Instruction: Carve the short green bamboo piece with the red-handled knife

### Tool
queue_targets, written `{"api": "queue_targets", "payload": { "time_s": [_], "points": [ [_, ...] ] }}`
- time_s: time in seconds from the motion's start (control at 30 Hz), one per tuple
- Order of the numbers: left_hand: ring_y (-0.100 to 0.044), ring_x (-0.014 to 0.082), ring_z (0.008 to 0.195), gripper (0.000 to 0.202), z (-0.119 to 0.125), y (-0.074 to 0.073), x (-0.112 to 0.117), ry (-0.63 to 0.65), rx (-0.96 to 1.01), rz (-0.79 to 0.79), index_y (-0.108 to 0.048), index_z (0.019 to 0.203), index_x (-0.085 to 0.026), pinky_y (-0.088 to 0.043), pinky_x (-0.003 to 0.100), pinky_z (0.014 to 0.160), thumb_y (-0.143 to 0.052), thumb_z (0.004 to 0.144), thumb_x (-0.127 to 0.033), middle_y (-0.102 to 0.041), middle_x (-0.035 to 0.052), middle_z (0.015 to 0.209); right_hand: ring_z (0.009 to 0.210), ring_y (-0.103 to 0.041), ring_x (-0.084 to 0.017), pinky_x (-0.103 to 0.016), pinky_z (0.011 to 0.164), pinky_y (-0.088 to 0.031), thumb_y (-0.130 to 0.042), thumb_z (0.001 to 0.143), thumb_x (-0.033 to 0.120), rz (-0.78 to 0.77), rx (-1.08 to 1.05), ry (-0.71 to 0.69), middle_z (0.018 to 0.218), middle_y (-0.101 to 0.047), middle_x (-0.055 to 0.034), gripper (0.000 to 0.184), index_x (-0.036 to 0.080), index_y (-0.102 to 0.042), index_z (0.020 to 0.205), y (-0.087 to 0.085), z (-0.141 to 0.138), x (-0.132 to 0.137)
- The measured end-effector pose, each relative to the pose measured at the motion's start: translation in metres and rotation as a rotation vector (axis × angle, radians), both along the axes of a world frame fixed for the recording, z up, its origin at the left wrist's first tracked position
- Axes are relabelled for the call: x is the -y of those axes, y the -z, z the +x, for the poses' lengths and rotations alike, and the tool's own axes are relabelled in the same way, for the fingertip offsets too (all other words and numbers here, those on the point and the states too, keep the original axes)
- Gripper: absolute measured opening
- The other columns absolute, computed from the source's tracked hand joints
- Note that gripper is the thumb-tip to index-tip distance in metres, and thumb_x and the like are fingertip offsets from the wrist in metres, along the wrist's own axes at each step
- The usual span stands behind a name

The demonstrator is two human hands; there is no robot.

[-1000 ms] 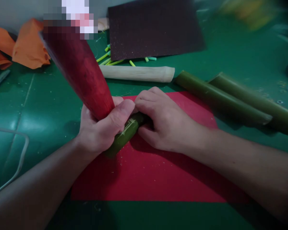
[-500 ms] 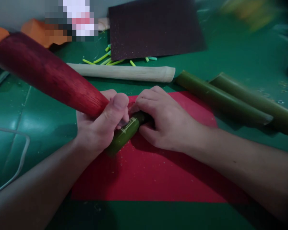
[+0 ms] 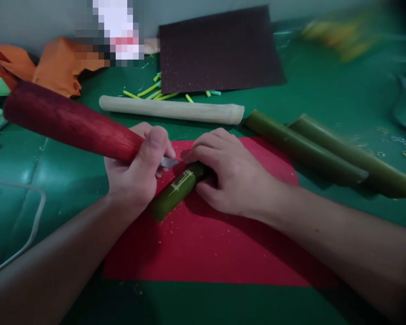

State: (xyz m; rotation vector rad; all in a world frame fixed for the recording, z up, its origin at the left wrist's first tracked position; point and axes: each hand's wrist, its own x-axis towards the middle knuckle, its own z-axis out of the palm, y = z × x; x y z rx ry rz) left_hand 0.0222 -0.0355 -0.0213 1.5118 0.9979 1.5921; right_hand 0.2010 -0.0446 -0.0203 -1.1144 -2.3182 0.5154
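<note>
My left hand (image 3: pixel 135 171) is wrapped round the thick red wooden handle (image 3: pixel 67 122) of a knife; its short metal blade (image 3: pixel 170 162) pokes out past my thumb, just above a short green bamboo piece (image 3: pixel 174 192). The bamboo lies slantwise on a red sheet (image 3: pixel 223 243) and carries pale scratched lines on its skin. My right hand (image 3: pixel 230 174) is closed over the bamboo's far end and presses it down. The handle points up and to the left, away from me.
A pale peeled stick (image 3: pixel 171 109) lies behind the hands. Two long green bamboo tubes (image 3: pixel 325 151) lie at the right. A dark sheet (image 3: pixel 219 49), small green offcuts (image 3: pixel 152 90) and orange paper (image 3: pixel 57 67) are at the back. A cable (image 3: pixel 34 225) loops at the left on the green mat.
The red handle swung down from steeply upright to low and leftward. The blade now shows beyond my left thumb, drawn slightly back off the bamboo's scratched lines. My right hand stayed put.
</note>
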Motion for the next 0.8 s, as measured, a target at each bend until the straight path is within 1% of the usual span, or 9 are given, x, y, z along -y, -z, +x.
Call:
{"api": "queue_targets", "payload": {
  "time_s": [0.07, 0.1, 0.17, 0.27, 0.37, 0.47, 0.57, 0.67, 0.8],
  "points": [
    [-0.040, 0.0058, 0.039, 0.053, -0.001, 0.001, -0.004, -0.086, 0.032, 0.014, -0.066, 0.057, -0.021, -0.025, 0.030, 0.037, -0.065, 0.094, -0.059, -0.047, -0.0025, 0.049, 0.097, -0.056, -0.030, -0.045, 0.086, -0.042, -0.056, 0.076, 0.022, 0.022, -0.001, 0.010, 0.099, -0.069, -0.0140, 0.030, 0.012, -0.074, 0.098, -0.002, 0.000, 0.001],
    [-0.041, 0.0062, 0.039, 0.053, -0.001, 0.001, -0.005, -0.106, 0.028, -0.010, -0.066, 0.058, -0.022, -0.024, 0.031, 0.037, -0.062, 0.096, -0.059, -0.048, -0.0022, 0.050, 0.098, -0.057, -0.030, -0.045, 0.086, -0.042, -0.056, 0.076, 0.023, 0.035, -0.002, 0.011, 0.100, -0.069, -0.0137, 0.031, 0.012, -0.075, 0.099, -0.003, 0.000, 0.002],
    [-0.042, 0.0067, 0.040, 0.050, -0.003, 0.002, -0.008, -0.127, 0.029, -0.004, -0.067, 0.059, -0.024, -0.024, 0.031, 0.038, -0.064, 0.094, -0.060, -0.049, -0.0021, 0.051, 0.098, -0.058, -0.030, -0.044, 0.086, -0.042, -0.057, 0.077, 0.022, 0.066, -0.002, 0.008, 0.099, -0.070, -0.0121, 0.033, 0.012, -0.076, 0.101, -0.005, 0.000, 0.004],
    [-0.042, 0.0066, 0.041, 0.047, -0.005, 0.001, -0.009, -0.120, 0.024, 0.007, -0.067, 0.060, -0.025, -0.026, 0.032, 0.040, -0.065, 0.093, -0.058, -0.049, -0.0024, 0.052, 0.097, -0.057, -0.029, -0.043, 0.085, -0.041, -0.058, 0.078, 0.024, 0.113, 0.017, -0.026, 0.097, -0.071, -0.0102, 0.032, 0.014, -0.077, 0.103, -0.006, 0.000, 0.005],
    [-0.044, 0.0066, 0.044, 0.041, -0.007, -0.002, -0.008, -0.088, 0.028, 0.049, -0.065, 0.060, -0.024, -0.027, 0.032, 0.041, -0.067, 0.093, -0.047, -0.050, -0.0031, 0.053, 0.095, -0.055, -0.028, -0.042, 0.081, -0.040, -0.062, 0.081, 0.030, 0.188, 0.059, -0.074, 0.099, -0.070, -0.0113, 0.032, 0.013, -0.077, 0.104, -0.006, -0.001, 0.005],
    [-0.044, 0.0054, 0.045, 0.036, -0.008, -0.010, -0.006, -0.060, 0.009, 0.089, -0.064, 0.062, -0.022, -0.030, 0.031, 0.043, -0.068, 0.094, -0.038, -0.052, -0.0045, 0.056, 0.091, -0.053, -0.028, -0.041, 0.076, -0.038, -0.066, 0.083, 0.033, 0.291, 0.125, -0.089, 0.098, -0.069, -0.0120, 0.031, 0.013, -0.076, 0.104, -0.005, -0.002, 0.006],
    [-0.047, 0.0057, 0.048, 0.029, -0.007, -0.017, -0.004, -0.043, -0.060, 0.062, -0.064, 0.066, -0.021, -0.038, 0.031, 0.047, -0.070, 0.093, -0.031, -0.057, -0.0049, 0.061, 0.086, -0.052, -0.027, -0.040, 0.072, -0.037, -0.072, 0.082, 0.042, 0.305, 0.147, -0.075, 0.094, -0.069, -0.0115, 0.035, 0.013, -0.075, 0.102, -0.007, -0.002, 0.008],
    [-0.052, 0.0091, 0.055, 0.028, -0.006, -0.020, -0.001, -0.024, -0.217, 0.013, -0.063, 0.068, -0.023, -0.047, 0.032, 0.058, -0.069, 0.094, -0.033, -0.057, -0.0039, 0.063, 0.084, -0.053, -0.026, -0.041, 0.072, -0.040, -0.072, 0.082, 0.051, 0.256, 0.100, -0.064, 0.092, -0.068, -0.0118, 0.042, 0.012, -0.074, 0.099, -0.008, -0.002, 0.010],
    [-0.061, 0.0130, 0.069, 0.021, -0.005, -0.021, 0.001, 0.002, -0.347, -0.026, -0.064, 0.073, -0.024, -0.054, 0.032, 0.070, -0.070, 0.092, -0.031, -0.064, -0.0023, 0.072, 0.085, -0.058, -0.027, -0.042, 0.074, -0.045, -0.068, 0.087, 0.048, 0.300, -0.007, 0.009, 0.094, -0.070, -0.0135, 0.043, 0.008, -0.072, 0.102, -0.008, -0.002, 0.011]
  ]
}}
